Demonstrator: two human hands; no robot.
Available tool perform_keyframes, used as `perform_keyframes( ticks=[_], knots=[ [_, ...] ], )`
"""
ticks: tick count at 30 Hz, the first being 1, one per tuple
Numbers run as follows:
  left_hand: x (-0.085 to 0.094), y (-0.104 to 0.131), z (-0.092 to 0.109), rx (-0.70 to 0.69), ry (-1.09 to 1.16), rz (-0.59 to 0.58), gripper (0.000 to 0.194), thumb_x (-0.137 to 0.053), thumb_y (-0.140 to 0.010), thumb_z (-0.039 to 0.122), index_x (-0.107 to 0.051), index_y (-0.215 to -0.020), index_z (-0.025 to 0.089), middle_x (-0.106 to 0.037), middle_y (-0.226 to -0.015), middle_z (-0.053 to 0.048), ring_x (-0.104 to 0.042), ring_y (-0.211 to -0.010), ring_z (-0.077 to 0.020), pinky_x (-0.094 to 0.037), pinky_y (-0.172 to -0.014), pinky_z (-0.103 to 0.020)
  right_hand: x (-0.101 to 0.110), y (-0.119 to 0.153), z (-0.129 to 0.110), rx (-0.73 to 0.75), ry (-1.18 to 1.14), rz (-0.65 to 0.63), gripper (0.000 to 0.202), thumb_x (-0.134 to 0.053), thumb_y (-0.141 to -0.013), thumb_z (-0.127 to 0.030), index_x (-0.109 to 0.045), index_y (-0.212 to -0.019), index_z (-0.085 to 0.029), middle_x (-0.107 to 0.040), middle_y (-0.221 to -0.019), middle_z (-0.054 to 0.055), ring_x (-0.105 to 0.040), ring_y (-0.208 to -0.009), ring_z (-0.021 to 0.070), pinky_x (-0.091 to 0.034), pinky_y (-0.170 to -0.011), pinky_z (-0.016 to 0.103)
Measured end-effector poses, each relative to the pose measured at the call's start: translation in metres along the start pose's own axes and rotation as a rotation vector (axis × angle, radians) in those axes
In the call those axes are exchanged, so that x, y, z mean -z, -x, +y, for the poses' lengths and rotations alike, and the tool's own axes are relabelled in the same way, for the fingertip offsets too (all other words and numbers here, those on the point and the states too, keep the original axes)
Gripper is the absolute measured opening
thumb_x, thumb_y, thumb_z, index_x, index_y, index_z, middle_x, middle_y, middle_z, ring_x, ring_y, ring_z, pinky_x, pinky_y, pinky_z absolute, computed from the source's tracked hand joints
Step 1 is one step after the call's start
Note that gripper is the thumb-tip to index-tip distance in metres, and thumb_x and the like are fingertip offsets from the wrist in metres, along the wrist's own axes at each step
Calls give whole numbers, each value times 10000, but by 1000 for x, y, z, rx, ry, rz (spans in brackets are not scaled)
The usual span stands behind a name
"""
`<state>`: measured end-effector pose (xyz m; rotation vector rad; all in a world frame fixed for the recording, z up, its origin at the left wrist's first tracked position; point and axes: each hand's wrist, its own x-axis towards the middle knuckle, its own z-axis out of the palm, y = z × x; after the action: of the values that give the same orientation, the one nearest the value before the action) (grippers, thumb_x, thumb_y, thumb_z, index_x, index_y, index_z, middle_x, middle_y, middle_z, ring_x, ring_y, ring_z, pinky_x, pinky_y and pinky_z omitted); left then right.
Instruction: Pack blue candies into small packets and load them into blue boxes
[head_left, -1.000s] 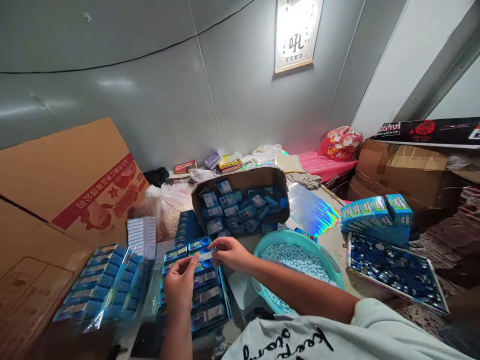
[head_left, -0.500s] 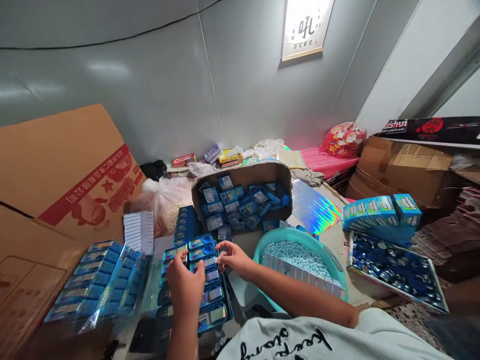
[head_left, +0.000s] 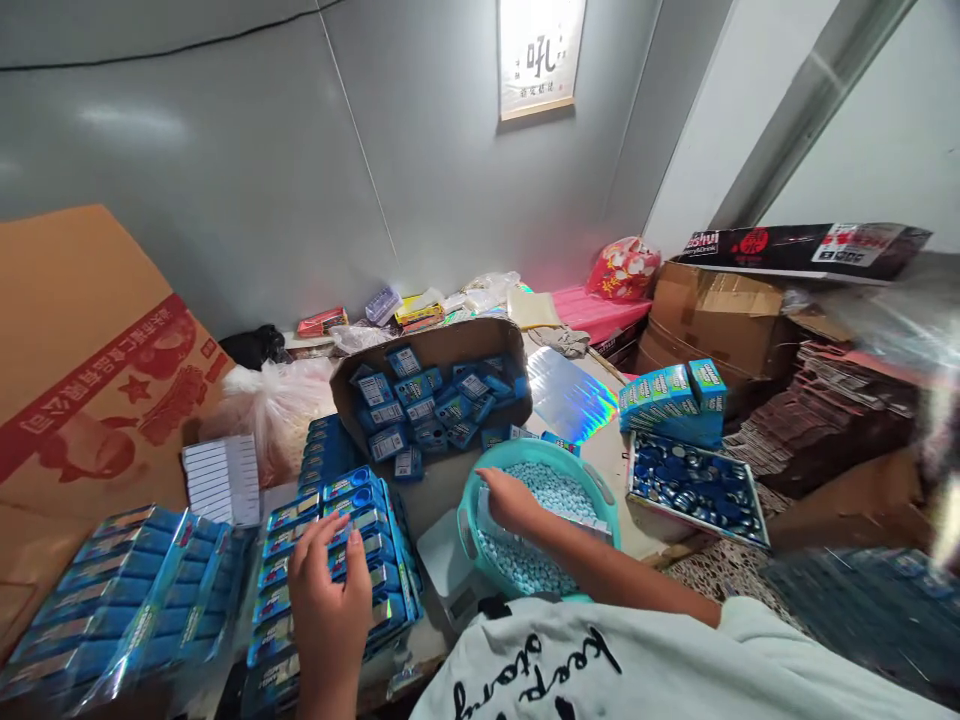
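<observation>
My left hand (head_left: 330, 590) is over the near rows of blue printed candy boxes (head_left: 352, 485), fingers apart and thumb raised, holding nothing. Silvery flaps show on several of these boxes, and some have round openings on top. My right hand (head_left: 512, 502) is at the left side of a teal basin (head_left: 466, 525) filled with small pale blue candies (head_left: 551, 488). Its fingers are curled over the end of a white divided strip (head_left: 592, 522) that lies across the candies. My right forearm hides much of the strip.
A cardboard carton (head_left: 517, 345) of loose blue boxes stands behind the basin. Wrapped blue boxes (head_left: 127, 580) and a white ridged strip (head_left: 221, 480) are at left. On the right, a shallow tray (head_left: 757, 520) holds blue and silver round pieces beside more blue boxes (head_left: 660, 395).
My right hand has moved from the blue boxes to the strip in the basin. My left hand has lifted its fingers off the boxes. The view has turned to the right.
</observation>
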<state>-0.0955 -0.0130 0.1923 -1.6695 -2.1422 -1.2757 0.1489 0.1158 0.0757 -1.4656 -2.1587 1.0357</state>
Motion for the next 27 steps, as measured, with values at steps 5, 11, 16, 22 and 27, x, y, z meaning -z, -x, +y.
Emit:
perform_keyframes(
  ticks=[5,11,16,22,27],
  knots=[
    [-14,8,-11,-101,-210,-276,362,-480,-951,398,-649,-1214,216,-563,-1293,-135,-533,-1203,-297,-438,-1045,-518,32,40,52,-133,261,-4,364,-531,-901,-206,-628,-1235,-98,-602,-1272,194,-572,-1165,321,-395,-992,386],
    [-23,3,-6,-114,-558,-427,383,-494,-939,455,-727,-1151,236,-510,-1394,-163,-454,-1286,-367,-421,-1049,-563,47,69,55,-99,366,-92,131,-598,-878,-200,-721,-876,-153,-710,-967,144,-672,-940,292,-417,-819,350],
    [-27,-8,28,-117,-451,-300,412,-481,-935,500,-743,-1096,226,-408,-1465,-182,-441,-1308,-408,-423,-1029,-603,82,78,19,13,299,-6,247,-458,-951,-164,-703,-929,-190,-717,-967,96,-660,-904,232,-377,-722,303],
    [-21,-22,70,-157,-149,-174,353,-467,-958,409,-673,-1184,233,-544,-1355,-125,-528,-1245,-319,-423,-1063,-533,134,94,-26,259,193,65,221,-482,-934,-181,-644,-785,-195,-652,-767,30,-549,-702,160,-266,-590,288],
    [-16,-13,113,-325,16,-344,465,-544,-927,391,-520,-1378,279,-518,-1436,-93,-473,-1331,-290,-391,-1110,-526,147,106,-44,398,201,35,166,-513,-867,-123,-623,-756,-181,-638,-727,27,-488,-631,128,-208,-569,299]
  ],
)
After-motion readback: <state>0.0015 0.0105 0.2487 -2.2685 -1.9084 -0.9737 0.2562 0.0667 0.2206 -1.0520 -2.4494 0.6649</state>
